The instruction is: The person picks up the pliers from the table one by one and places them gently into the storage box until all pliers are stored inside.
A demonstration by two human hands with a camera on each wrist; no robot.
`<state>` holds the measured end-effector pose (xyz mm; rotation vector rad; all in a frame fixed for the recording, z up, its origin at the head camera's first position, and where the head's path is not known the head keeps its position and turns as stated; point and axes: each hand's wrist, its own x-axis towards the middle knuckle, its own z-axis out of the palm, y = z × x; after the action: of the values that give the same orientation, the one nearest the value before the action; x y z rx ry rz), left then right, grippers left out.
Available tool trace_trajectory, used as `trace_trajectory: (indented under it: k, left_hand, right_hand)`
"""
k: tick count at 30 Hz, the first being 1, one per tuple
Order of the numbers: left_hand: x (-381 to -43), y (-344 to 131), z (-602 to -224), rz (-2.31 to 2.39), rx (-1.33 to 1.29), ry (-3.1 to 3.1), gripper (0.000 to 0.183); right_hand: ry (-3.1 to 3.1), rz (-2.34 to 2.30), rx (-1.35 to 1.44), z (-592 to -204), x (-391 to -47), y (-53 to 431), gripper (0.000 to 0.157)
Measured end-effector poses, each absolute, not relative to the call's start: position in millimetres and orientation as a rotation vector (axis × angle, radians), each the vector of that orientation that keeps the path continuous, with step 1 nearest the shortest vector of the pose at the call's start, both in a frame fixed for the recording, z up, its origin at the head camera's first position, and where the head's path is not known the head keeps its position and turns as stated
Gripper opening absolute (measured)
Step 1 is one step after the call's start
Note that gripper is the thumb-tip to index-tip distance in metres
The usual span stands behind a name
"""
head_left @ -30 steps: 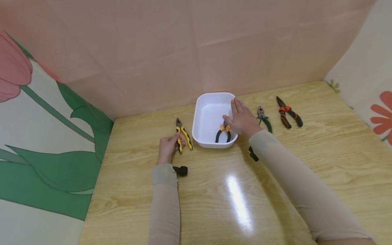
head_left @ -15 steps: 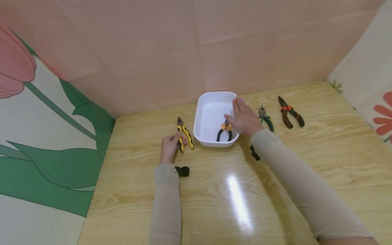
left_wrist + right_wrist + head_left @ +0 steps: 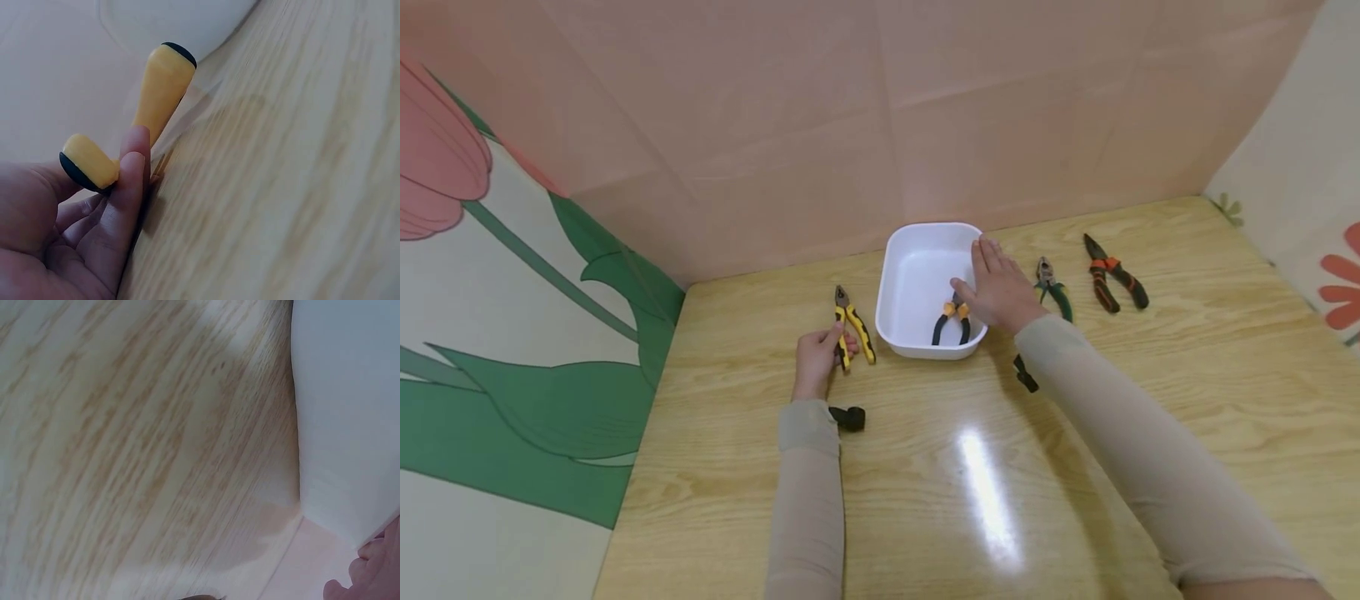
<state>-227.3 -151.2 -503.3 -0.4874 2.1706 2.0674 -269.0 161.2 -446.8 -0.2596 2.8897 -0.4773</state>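
Note:
In the head view my left hand (image 3: 817, 360) grips one handle of yellow-and-black combination pliers (image 3: 861, 333) to the left of a white plastic basin (image 3: 889, 287). The left wrist view shows the pliers' two handle ends (image 3: 165, 78) spread apart, one between thumb and fingers, close over the table. My right hand (image 3: 1003, 292) rests on the basin's right rim, fingers straight and thumb reaching over the inside. Inside the basin lie pliers with black-and-orange handles (image 3: 964, 327), their head partly hidden by the right hand. The basin's outer wall (image 3: 350, 412) fills the right side of the right wrist view.
Pliers with green handles (image 3: 1057, 298) lie right of the basin, partly behind the right hand. Farther right are black-and-red pliers (image 3: 1105, 275) with a pointed nose. The wooden table (image 3: 910, 500) meets a pink cloth backdrop (image 3: 775, 167) just behind the basin.
The head view has shifted slightly. Both hands, the pliers and the basin keep their places.

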Motion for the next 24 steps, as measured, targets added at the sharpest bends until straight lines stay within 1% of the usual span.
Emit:
trace_trajectory:
  k: [5,13,19,24]
  left_hand:
    - [-227.7,-151.6,-501.3,2.043,-0.514,2.167,0.037]
    - [-228.0,-152.9,-502.0,2.072,-0.522,2.118,0.040]
    - [-227.3,-152.9,-501.9,2.104,-0.489,2.129,0.040]
    - [-224.7,-154.1,-502.8,2.109,-0.478,2.123,0.039]
  right_hand:
    - [2.888,-0.495,-0.260,-446.5,-269.2,160.9,0.085]
    - [2.887,-0.492,-0.253,-449.0,-270.2,162.1,0.086]
    - [2.892,-0.486,-0.254,-447.8,-270.6,162.0,0.086]
    - [2.881,-0.462,-0.249,-446.6,-269.2,161.4,0.089]
